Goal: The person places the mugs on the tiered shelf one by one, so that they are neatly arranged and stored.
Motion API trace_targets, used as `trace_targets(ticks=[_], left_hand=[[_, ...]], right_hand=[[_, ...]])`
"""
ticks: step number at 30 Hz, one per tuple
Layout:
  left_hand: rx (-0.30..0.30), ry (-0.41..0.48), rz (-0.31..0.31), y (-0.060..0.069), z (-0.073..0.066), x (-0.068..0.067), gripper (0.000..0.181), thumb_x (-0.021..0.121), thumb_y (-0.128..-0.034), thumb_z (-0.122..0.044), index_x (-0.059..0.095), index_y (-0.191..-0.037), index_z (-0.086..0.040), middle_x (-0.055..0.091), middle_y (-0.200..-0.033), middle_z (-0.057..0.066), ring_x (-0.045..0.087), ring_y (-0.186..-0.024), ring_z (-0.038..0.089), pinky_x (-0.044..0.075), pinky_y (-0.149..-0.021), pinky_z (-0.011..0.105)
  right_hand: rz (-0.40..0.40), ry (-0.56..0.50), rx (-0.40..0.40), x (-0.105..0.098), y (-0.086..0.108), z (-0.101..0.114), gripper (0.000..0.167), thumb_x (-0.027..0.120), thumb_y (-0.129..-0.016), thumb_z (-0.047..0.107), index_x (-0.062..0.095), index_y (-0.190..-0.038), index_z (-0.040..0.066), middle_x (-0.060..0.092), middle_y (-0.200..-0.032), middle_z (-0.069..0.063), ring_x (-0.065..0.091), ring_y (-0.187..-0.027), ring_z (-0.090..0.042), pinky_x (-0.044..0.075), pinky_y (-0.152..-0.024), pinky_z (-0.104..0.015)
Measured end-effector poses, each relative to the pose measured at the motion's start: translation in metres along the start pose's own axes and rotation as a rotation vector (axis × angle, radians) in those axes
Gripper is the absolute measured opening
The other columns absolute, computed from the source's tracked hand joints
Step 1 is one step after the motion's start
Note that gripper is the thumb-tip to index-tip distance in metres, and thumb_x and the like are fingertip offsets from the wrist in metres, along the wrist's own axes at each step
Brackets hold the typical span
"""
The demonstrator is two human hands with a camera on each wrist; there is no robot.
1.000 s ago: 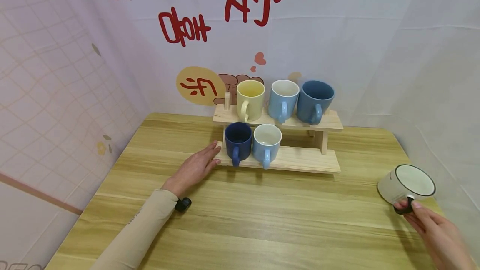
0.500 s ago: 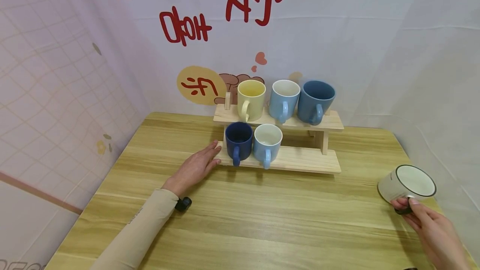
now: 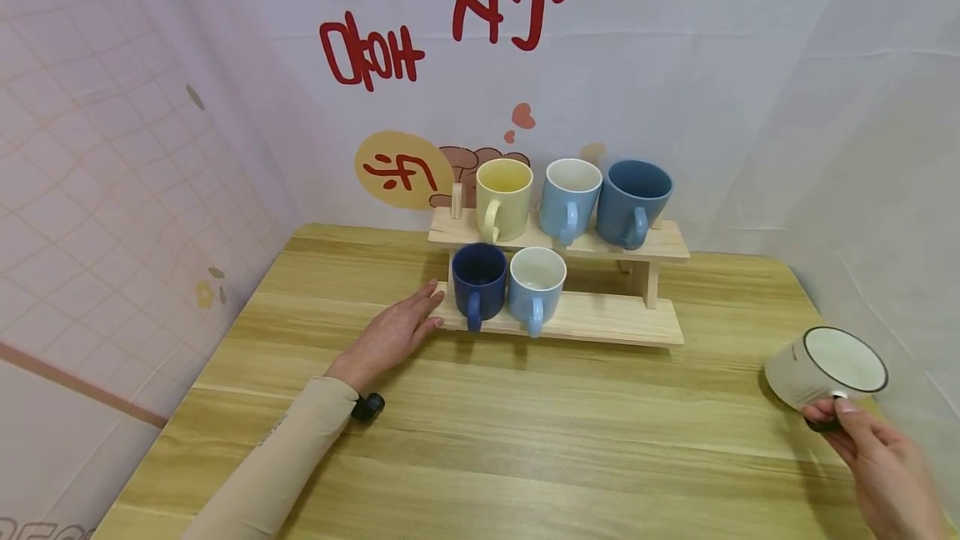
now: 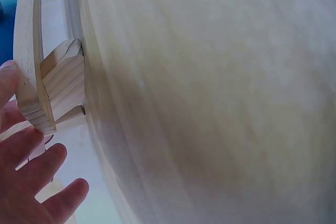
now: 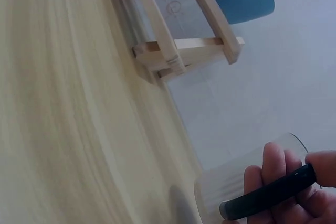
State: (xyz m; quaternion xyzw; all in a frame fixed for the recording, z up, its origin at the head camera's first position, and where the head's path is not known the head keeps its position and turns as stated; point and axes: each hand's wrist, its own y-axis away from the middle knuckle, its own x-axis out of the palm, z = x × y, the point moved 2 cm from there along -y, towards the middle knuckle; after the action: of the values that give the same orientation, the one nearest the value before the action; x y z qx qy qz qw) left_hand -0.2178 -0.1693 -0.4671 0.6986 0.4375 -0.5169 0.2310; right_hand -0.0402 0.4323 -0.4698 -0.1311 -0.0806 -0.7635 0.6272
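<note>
My right hand (image 3: 881, 452) grips the black handle of a white enamel-look mug (image 3: 793, 373) with a dark rim, at the table's right side. The mug tilts somewhat; in the right wrist view, fingers curl round its handle (image 5: 268, 195). My left hand (image 3: 390, 336) touches the left end of a two-tier wooden rack (image 3: 615, 319), fingers loosely extended. The rack's end also shows in the left wrist view. Its lower shelf bears a navy mug (image 3: 478, 286) and a light blue mug (image 3: 528, 294). Above stand a yellow mug (image 3: 510, 211), a pale blue mug (image 3: 558, 207) and a larger blue mug (image 3: 618, 211).
The wood-grain table (image 3: 570, 440) extends in front of the rack. The right part of the lower shelf is bare board. A printed white cloth (image 3: 690, 90) hangs behind the table and along both sides.
The white mug, held by my right hand, has shifted slightly to the right. More of the handle is now wrapped by the fingers. The left hand stays at the rack's end.
</note>
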Motion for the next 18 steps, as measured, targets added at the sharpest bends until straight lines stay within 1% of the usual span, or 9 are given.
trace_targets(ticks=[4, 7, 13, 15, 18], left_hand=[[0.003, -0.001, -0.002, 0.000, 0.001, 0.000, 0.056, 0.050, -0.1107, -0.035, 0.045, -0.155, -0.003, 0.032, -0.166, 0.014, 0.043, -0.146, 0.035, 0.040, -0.116, 0.050], [0.002, -0.002, -0.002, -0.001, 0.001, 0.001, 0.055, 0.050, -0.1107, -0.035, 0.046, -0.155, -0.003, 0.032, -0.166, 0.014, 0.043, -0.146, 0.034, 0.040, -0.116, 0.051], [0.005, 0.004, 0.005, 0.000, -0.001, 0.002, 0.055, 0.051, -0.1106, -0.034, 0.047, -0.154, -0.002, 0.033, -0.165, 0.016, 0.044, -0.145, 0.036, 0.041, -0.115, 0.051], [0.009, 0.007, 0.005, 0.000, -0.002, 0.001, 0.055, 0.051, -0.1107, -0.034, 0.047, -0.154, -0.001, 0.034, -0.165, 0.017, 0.045, -0.144, 0.037, 0.042, -0.114, 0.051], [0.013, 0.002, -0.003, 0.000, -0.002, 0.001, 0.054, 0.051, -0.1107, -0.033, 0.047, -0.154, -0.001, 0.034, -0.164, 0.017, 0.045, -0.144, 0.037, 0.042, -0.114, 0.051]], right_hand=[[0.032, -0.029, -0.064, 0.007, 0.002, 0.006, 0.030, 0.041, -0.111, 0.003, 0.071, -0.108, -0.001, 0.076, -0.103, -0.006, 0.074, -0.098, -0.012, 0.057, -0.087, -0.018], [0.045, -0.033, -0.089, 0.014, 0.004, 0.011, 0.031, 0.040, -0.111, 0.000, 0.071, -0.109, -0.002, 0.076, -0.104, -0.007, 0.075, -0.100, -0.012, 0.056, -0.088, -0.018], [0.099, -0.030, -0.107, 0.029, 0.007, 0.020, 0.035, 0.036, -0.111, -0.003, 0.070, -0.114, -0.005, 0.077, -0.107, -0.009, 0.074, -0.104, -0.014, 0.055, -0.092, -0.019], [0.111, -0.001, -0.091, 0.036, 0.008, 0.024, 0.034, 0.036, -0.111, -0.001, 0.069, -0.116, -0.005, 0.077, -0.108, -0.008, 0.073, -0.106, -0.013, 0.054, -0.093, -0.017], [0.134, 0.052, -0.085, 0.046, 0.008, 0.029, 0.032, 0.037, -0.111, 0.001, 0.066, -0.121, -0.008, 0.076, -0.112, -0.008, 0.072, -0.109, -0.013, 0.052, -0.096, -0.017]])
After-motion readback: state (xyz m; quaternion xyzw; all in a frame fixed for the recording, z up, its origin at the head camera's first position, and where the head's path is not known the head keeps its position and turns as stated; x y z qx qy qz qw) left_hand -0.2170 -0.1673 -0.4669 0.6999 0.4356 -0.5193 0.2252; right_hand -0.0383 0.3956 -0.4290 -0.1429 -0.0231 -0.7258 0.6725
